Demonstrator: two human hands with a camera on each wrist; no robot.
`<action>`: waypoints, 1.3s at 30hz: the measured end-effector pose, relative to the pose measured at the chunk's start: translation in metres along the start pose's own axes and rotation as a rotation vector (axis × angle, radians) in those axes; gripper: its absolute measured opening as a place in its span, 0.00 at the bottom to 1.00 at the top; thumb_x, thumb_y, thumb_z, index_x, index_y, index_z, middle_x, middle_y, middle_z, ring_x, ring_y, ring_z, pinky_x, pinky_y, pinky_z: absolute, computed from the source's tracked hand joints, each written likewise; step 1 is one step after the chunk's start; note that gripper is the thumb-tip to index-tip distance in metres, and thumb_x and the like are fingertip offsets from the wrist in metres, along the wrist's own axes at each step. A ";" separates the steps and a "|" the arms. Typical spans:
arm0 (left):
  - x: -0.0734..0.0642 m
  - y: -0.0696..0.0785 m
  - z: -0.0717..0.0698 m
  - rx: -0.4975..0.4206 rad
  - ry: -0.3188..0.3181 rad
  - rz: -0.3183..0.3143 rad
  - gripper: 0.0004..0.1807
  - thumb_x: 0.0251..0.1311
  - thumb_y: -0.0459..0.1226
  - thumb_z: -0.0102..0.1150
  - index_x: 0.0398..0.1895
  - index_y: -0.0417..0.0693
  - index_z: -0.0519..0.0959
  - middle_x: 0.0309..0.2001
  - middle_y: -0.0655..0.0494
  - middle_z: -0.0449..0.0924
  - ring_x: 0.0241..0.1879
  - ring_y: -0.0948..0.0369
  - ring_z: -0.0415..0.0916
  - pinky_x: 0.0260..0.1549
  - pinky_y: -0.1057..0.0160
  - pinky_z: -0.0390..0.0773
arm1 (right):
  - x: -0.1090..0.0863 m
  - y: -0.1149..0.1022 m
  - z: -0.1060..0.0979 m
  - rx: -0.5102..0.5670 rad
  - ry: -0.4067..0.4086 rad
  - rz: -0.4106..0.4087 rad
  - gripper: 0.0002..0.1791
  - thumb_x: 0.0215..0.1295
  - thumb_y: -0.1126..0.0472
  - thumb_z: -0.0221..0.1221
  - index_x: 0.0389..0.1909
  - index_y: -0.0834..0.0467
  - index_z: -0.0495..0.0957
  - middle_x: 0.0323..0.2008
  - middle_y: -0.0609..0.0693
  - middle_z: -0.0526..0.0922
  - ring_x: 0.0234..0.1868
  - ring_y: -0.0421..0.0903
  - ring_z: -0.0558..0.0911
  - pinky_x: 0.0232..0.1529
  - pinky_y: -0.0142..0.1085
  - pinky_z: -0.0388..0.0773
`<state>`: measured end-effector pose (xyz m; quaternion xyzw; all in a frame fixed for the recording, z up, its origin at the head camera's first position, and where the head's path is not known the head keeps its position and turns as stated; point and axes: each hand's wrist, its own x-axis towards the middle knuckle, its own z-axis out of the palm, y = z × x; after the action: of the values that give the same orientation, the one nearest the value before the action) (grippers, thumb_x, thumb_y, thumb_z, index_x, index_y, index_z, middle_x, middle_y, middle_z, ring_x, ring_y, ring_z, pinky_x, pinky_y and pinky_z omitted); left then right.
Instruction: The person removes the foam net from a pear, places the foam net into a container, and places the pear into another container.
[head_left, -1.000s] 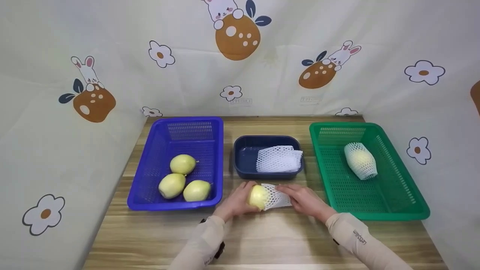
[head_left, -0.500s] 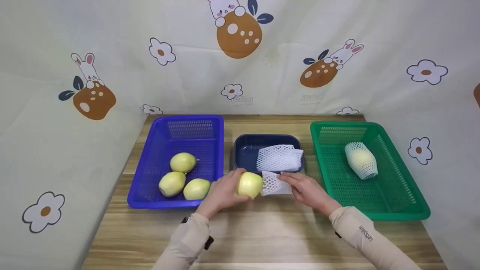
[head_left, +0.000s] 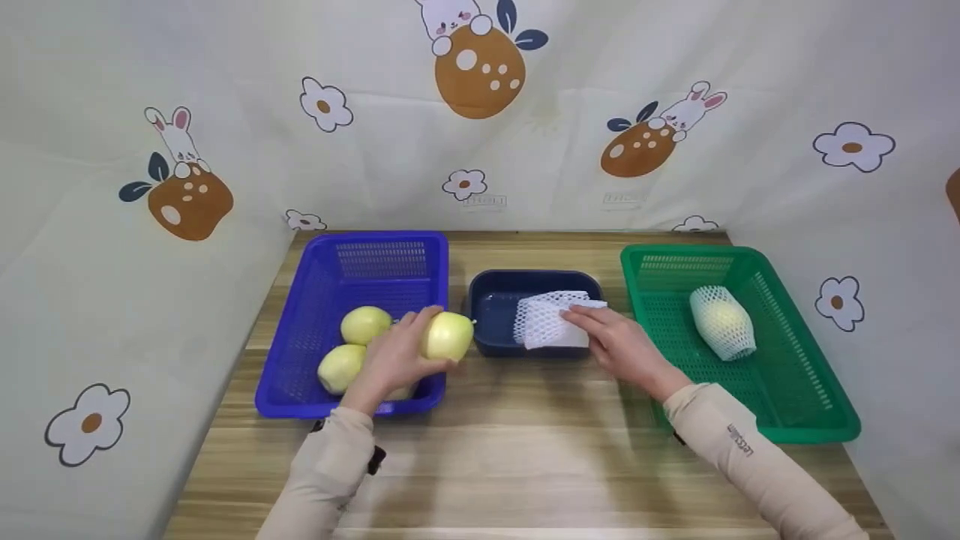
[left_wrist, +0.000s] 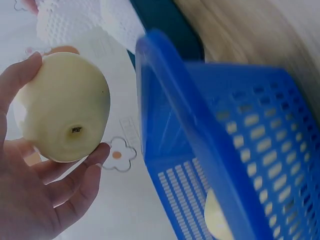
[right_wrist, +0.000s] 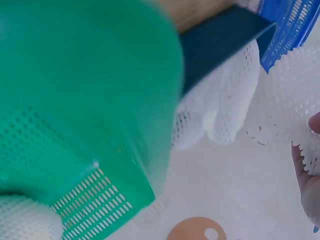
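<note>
My left hand (head_left: 397,352) grips a yellow-green pear (head_left: 448,337) at the right rim of the blue basket (head_left: 262,390). In the left wrist view, fingers and thumb curl around this pear (left_wrist: 65,100), which has no net on it. Several more pears (head_left: 365,325) lie in that basket, partly hidden by the hand. My right hand (head_left: 626,349) pinches a white foam net sleeve (head_left: 546,326) over the front of the dark blue box (head_left: 487,304). More foam nets (right_wrist: 225,100) sit in the box, as the right wrist view shows.
On the right stands a green basket (head_left: 844,409) with one pear in a foam net (head_left: 721,322) inside. Beneath everything is a wooden table (head_left: 517,465). A printed curtain (head_left: 555,150) hangs behind and at both sides.
The pear has come out of the foam net. My left hand has carried it left toward the blue basket. My right hand has moved the net away from me, over the dark blue box.
</note>
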<state>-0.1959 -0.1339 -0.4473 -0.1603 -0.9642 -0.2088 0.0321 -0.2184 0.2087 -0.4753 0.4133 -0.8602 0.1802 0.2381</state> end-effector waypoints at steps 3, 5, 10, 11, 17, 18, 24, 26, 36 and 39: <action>0.001 -0.012 -0.008 0.007 -0.004 -0.031 0.43 0.35 0.58 0.64 0.58 0.54 0.64 0.41 0.48 0.72 0.33 0.50 0.74 0.26 0.51 0.72 | 0.006 0.002 -0.005 -0.017 -0.004 0.018 0.29 0.45 0.75 0.54 0.53 0.57 0.72 0.49 0.54 0.74 0.47 0.50 0.74 0.40 0.42 0.73; 0.002 -0.020 -0.012 0.016 -0.006 -0.054 0.43 0.36 0.58 0.64 0.58 0.53 0.64 0.40 0.47 0.72 0.33 0.49 0.74 0.27 0.50 0.72 | 0.010 0.003 -0.006 -0.028 -0.001 0.022 0.29 0.46 0.75 0.53 0.53 0.57 0.72 0.49 0.55 0.74 0.47 0.51 0.74 0.39 0.42 0.73; 0.006 -0.040 -0.021 0.027 -0.030 -0.130 0.42 0.37 0.57 0.63 0.58 0.52 0.63 0.41 0.46 0.72 0.35 0.47 0.73 0.30 0.46 0.70 | 0.020 0.008 -0.011 -0.053 0.013 0.052 0.28 0.49 0.75 0.52 0.54 0.57 0.72 0.50 0.55 0.74 0.45 0.52 0.75 0.36 0.43 0.74; 0.007 -0.044 -0.021 0.031 -0.037 -0.144 0.42 0.38 0.57 0.63 0.58 0.52 0.63 0.41 0.46 0.72 0.36 0.47 0.73 0.30 0.45 0.69 | 0.022 0.009 -0.011 -0.056 0.015 0.062 0.27 0.50 0.75 0.52 0.54 0.56 0.72 0.50 0.55 0.74 0.45 0.52 0.75 0.36 0.43 0.74; 0.013 -0.065 -0.022 0.059 -0.095 -0.198 0.41 0.39 0.55 0.63 0.56 0.49 0.62 0.41 0.42 0.71 0.36 0.43 0.72 0.31 0.43 0.69 | 0.035 0.017 -0.013 -0.099 0.022 0.109 0.27 0.52 0.74 0.52 0.55 0.55 0.71 0.50 0.55 0.74 0.43 0.53 0.75 0.36 0.44 0.74; 0.014 -0.068 -0.022 0.060 -0.103 -0.202 0.41 0.39 0.55 0.64 0.56 0.48 0.62 0.41 0.42 0.71 0.36 0.43 0.72 0.32 0.43 0.68 | 0.037 0.018 -0.013 -0.109 0.022 0.116 0.27 0.52 0.74 0.52 0.55 0.55 0.71 0.49 0.55 0.74 0.42 0.54 0.76 0.35 0.45 0.74; 0.019 -0.076 -0.018 0.078 -0.168 -0.226 0.40 0.38 0.52 0.65 0.55 0.46 0.62 0.42 0.40 0.71 0.38 0.41 0.71 0.34 0.42 0.67 | 0.052 0.025 -0.013 -0.147 0.005 0.172 0.27 0.53 0.73 0.51 0.56 0.54 0.70 0.50 0.55 0.73 0.40 0.55 0.76 0.32 0.45 0.74; 0.020 -0.078 -0.015 0.090 -0.200 -0.235 0.39 0.38 0.51 0.65 0.54 0.46 0.62 0.43 0.40 0.71 0.38 0.41 0.71 0.35 0.42 0.67 | 0.057 0.027 -0.011 -0.158 -0.005 0.190 0.27 0.54 0.73 0.51 0.57 0.53 0.69 0.51 0.56 0.73 0.40 0.55 0.76 0.30 0.45 0.73; 0.021 -0.084 -0.006 0.117 -0.284 -0.238 0.39 0.37 0.47 0.67 0.54 0.43 0.63 0.43 0.38 0.70 0.41 0.40 0.69 0.37 0.41 0.66 | 0.066 0.034 0.002 -0.161 -0.028 0.242 0.28 0.52 0.74 0.50 0.56 0.55 0.70 0.52 0.57 0.72 0.40 0.57 0.75 0.30 0.47 0.72; 0.023 -0.085 -0.007 0.135 -0.297 -0.234 0.39 0.37 0.46 0.67 0.55 0.41 0.63 0.45 0.35 0.69 0.43 0.39 0.68 0.38 0.41 0.66 | 0.067 0.035 0.007 -0.167 -0.053 0.265 0.28 0.51 0.75 0.50 0.56 0.55 0.70 0.53 0.58 0.71 0.42 0.58 0.75 0.30 0.48 0.72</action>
<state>-0.2448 -0.2033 -0.4715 -0.0738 -0.9822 -0.1202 -0.1243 -0.2850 0.1842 -0.4470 0.2797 -0.9251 0.1271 0.2231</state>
